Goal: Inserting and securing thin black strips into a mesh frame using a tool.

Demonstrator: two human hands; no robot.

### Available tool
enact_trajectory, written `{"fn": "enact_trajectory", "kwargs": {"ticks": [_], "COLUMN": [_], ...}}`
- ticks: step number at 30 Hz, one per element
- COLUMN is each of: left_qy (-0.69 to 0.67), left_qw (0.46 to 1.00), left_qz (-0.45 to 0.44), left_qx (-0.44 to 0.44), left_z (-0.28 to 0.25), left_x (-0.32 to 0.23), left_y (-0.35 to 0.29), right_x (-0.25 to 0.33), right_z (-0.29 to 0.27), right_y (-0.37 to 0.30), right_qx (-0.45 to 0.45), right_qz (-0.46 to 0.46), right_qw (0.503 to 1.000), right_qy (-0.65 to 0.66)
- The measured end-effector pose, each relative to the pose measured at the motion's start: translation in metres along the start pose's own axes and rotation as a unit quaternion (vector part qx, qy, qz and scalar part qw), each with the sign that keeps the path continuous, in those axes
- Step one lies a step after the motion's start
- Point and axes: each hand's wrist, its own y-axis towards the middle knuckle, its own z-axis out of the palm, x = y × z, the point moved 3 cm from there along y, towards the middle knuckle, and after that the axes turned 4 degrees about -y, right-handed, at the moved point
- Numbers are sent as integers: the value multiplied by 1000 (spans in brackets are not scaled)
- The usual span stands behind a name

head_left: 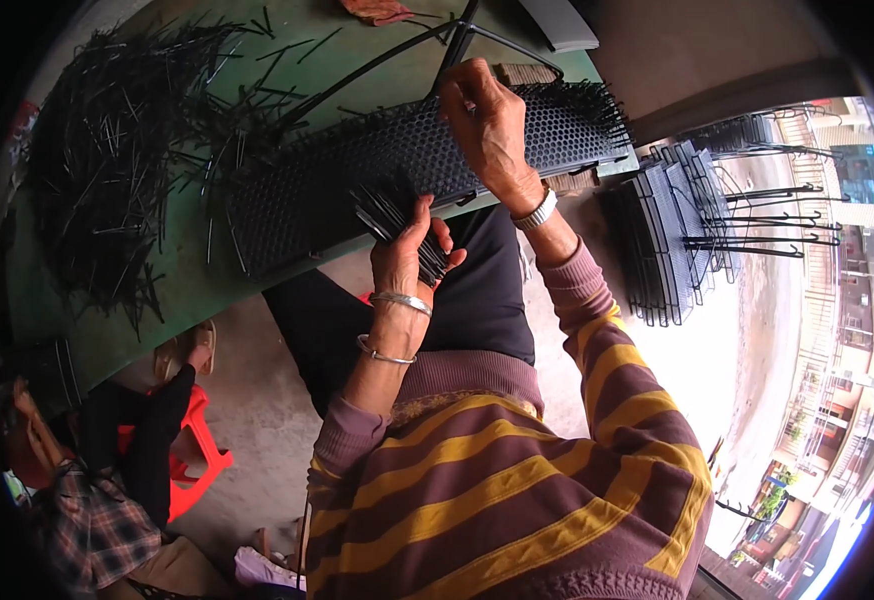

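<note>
My left hand (405,258) is closed round a bundle of thin black sticks (381,214), which fans out above the thumb and pokes out below the fingers. Just beyond it lies a long black panel (347,170) full of small round holes, slanting across the table. My right hand (489,125) is over the panel's far edge, with thumb and fingers pinched together; whatever they hold is too small or hidden to make out. Rows of black sticks (582,100) stand up along the panel's far edge and right end.
A large heap of loose black sticks (107,150) covers the left of the green table (197,310). Black metal legs (457,45) rise behind the panel. Stacked mesh panels (667,230) with rods stand at right. Another person (97,520) sits lower left, by a red stool (197,450).
</note>
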Motion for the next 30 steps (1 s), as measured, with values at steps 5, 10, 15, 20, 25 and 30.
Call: {"fn": "enact_trajectory", "kwargs": {"ticks": [5,10,15,20,25,30], "left_qy": [-24,-43,-52,-61,-44,-5], "left_qw": [999,998,998,998,999,999], "left_qz": [37,40,18,6,14,13], "left_qx": [19,14,7,0,-28,-37], "left_z": [-1,0,-1,-4,-1,-2], "left_x": [-3,-6,-8,-7,-8,-7], "left_y": [0,-1,-3,-2,-6,-5], "right_x": [1,0,4,10,5,0], "right_z": [3,2,1,3,17,29], "right_y": [3,6,5,2,3,3], "right_qx": [22,47,54,56,100,93], "right_qz": [15,25,-4,-8,-54,-82], "right_qw": [1000,998,998,998,987,970], "right_qy": [5,17,-19,-26,-109,-211]}}
